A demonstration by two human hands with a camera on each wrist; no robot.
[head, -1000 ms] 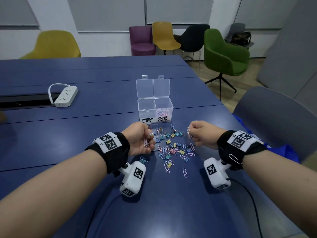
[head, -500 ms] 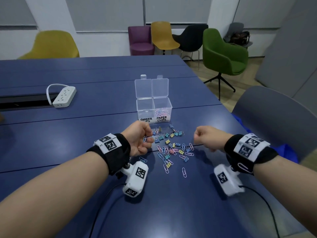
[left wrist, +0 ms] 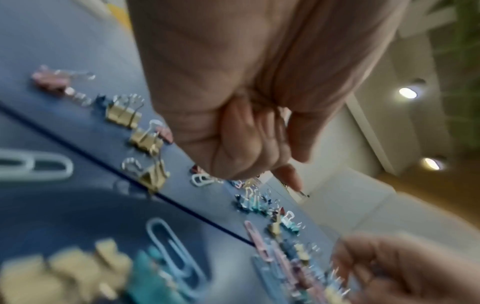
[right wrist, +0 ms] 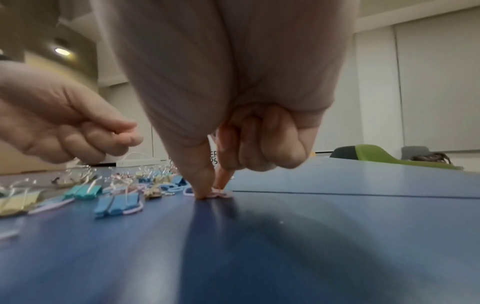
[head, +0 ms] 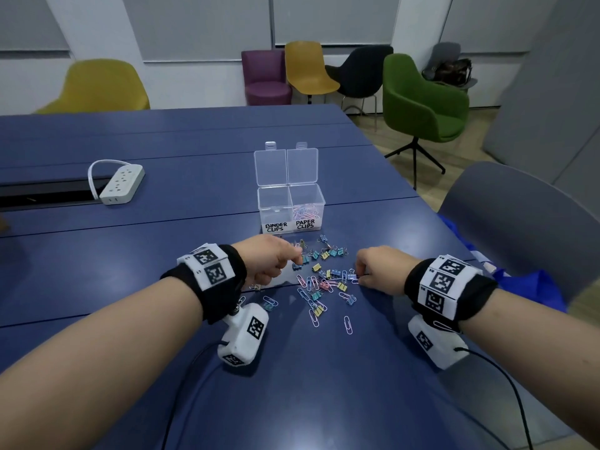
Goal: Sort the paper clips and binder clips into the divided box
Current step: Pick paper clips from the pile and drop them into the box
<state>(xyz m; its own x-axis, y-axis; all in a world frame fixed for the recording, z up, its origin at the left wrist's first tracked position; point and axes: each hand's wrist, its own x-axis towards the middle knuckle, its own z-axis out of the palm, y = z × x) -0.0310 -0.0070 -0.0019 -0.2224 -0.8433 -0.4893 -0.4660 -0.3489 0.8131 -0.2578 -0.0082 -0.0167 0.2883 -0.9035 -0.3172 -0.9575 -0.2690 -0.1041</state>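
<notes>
The clear divided box [head: 290, 203] stands open. Its right compartment, labelled PAPER CLIPS, holds several paper clips [head: 304, 212]; the BINDER CLIPS side looks empty. In front of it lies a loose pile of coloured clips [head: 324, 280]. My right hand [head: 358, 279] is at the pile's right edge. Its thumb and forefinger [right wrist: 213, 191] pinch a lilac paper clip [right wrist: 223, 194] that lies on the table. My left hand [head: 297, 254] hovers over the pile's left edge with curled fingers [left wrist: 249, 127], thumb against forefinger. No clip shows in it.
Gold binder clips [left wrist: 124, 114] lie just under my left hand. A white power strip [head: 121, 185] sits far left by a cable slot [head: 42, 193]. A grey chair [head: 519, 222] and a blue bag [head: 532, 287] stand at the table's right edge.
My right hand swung out to the right, then came down onto the pile's right edge, where it pinches a clip. My left hand crept forward over the pile.
</notes>
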